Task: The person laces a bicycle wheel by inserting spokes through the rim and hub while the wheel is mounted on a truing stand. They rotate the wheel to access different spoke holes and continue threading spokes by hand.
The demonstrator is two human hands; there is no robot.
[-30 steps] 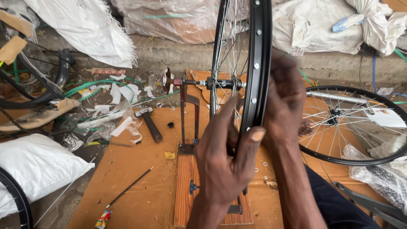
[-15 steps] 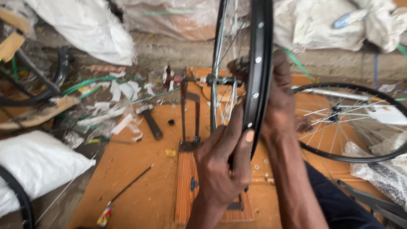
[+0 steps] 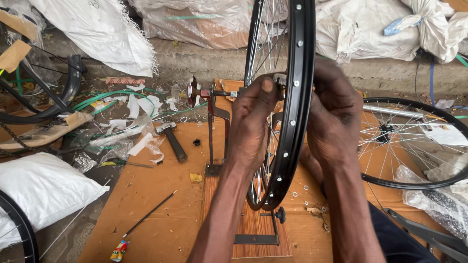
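Observation:
A black bicycle rim (image 3: 297, 97) with silver spokes stands upright, edge-on to me, in a metal truing stand (image 3: 214, 131) on a wooden board. My left hand (image 3: 253, 122) reaches in from the left side of the rim, fingers pinched on the spokes near the hub axle. My right hand (image 3: 336, 117) is on the right side of the rim, fingers curled in towards the same spot; what it grips is hidden behind the rim.
A hammer (image 3: 171, 139) lies left of the stand. A loose spoke (image 3: 148, 214) and a small tube (image 3: 118, 251) lie on the brown board. A second spoked wheel (image 3: 414, 146) lies flat at right. White sacks, paper scraps and tyres sit at left and behind.
Both hands have moved up from the lower part of the rim to the hub area. The left hand let go of the rim's edge and now pinches near the axle.

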